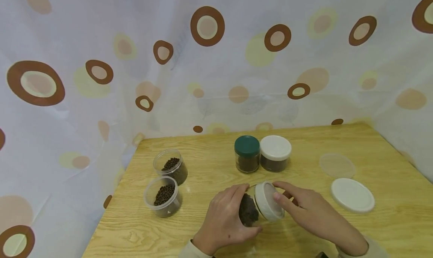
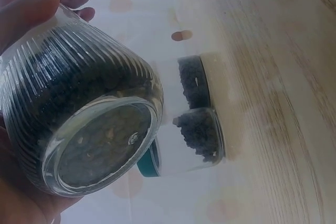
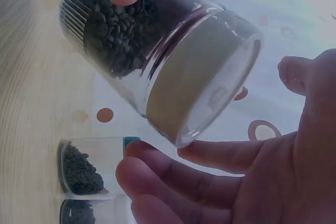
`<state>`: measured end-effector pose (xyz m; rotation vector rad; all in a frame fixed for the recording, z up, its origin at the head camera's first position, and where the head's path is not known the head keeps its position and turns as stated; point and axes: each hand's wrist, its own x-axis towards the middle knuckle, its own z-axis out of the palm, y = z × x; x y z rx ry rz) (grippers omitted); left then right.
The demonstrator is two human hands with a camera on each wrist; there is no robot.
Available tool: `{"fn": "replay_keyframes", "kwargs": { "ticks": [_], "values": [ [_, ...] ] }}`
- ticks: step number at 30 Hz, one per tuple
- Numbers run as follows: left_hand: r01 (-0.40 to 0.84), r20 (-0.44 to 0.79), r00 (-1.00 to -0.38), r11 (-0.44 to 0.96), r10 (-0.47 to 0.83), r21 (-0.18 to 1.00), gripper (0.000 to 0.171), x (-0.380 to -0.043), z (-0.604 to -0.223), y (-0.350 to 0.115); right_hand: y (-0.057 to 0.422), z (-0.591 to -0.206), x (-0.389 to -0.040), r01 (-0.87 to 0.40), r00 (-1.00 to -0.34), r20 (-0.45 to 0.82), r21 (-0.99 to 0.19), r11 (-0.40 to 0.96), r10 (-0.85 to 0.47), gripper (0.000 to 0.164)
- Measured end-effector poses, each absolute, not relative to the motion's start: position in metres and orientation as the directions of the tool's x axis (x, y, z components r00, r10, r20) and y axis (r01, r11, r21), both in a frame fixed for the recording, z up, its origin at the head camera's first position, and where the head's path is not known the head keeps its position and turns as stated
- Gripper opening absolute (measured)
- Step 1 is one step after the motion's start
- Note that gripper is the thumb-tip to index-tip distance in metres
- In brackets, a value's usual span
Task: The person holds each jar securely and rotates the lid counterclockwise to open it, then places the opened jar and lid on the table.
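My left hand [image 1: 226,216] grips a glass jar [image 1: 248,210] around its body, tilted on its side, with the white lid [image 1: 269,201] towards the right. Ribs run along the jar's glass in the left wrist view, and small dark beans or seeds [image 3: 118,35] fill part of it. The right hand [image 1: 306,211] is at the lid with its fingers spread. In the right wrist view, one fingertip meets the lid's lower rim while the thumb [image 3: 296,74] stands apart from it.
Behind the hands stand a green-lidded jar [image 1: 247,154] and a white-lidded jar [image 1: 275,153], side by side, with dark contents. Two open clear tubs, one nearer [image 1: 167,207] and one farther [image 1: 180,173], hold brown beans at left. A white lid [image 1: 352,195] and a translucent disc [image 1: 337,165] lie at right.
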<state>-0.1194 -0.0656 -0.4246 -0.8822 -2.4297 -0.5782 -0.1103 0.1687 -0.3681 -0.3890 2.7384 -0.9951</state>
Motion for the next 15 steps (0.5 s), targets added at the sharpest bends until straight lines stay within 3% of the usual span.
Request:
{"fn": "replay_keyframes", "kwargs": {
  "ticks": [10, 15],
  "values": [
    [0.68, 0.563, -0.666, 0.708, 0.489, 0.189, 0.092, -0.1173, -0.4244, -0.0653, 0.161, -0.3702, -0.1126, -0.158, -0.939, -0.143, -0.624, 0.765, -0.311, 0.072],
    [0.68, 0.551, -0.673, 0.706, 0.494, 0.197, 0.092, -0.1159, -0.4244, -0.0663, 0.1681, -0.3738, -0.1111, -0.386, -0.879, 0.043, -0.648, 0.657, -0.474, 0.074]
  ]
}}
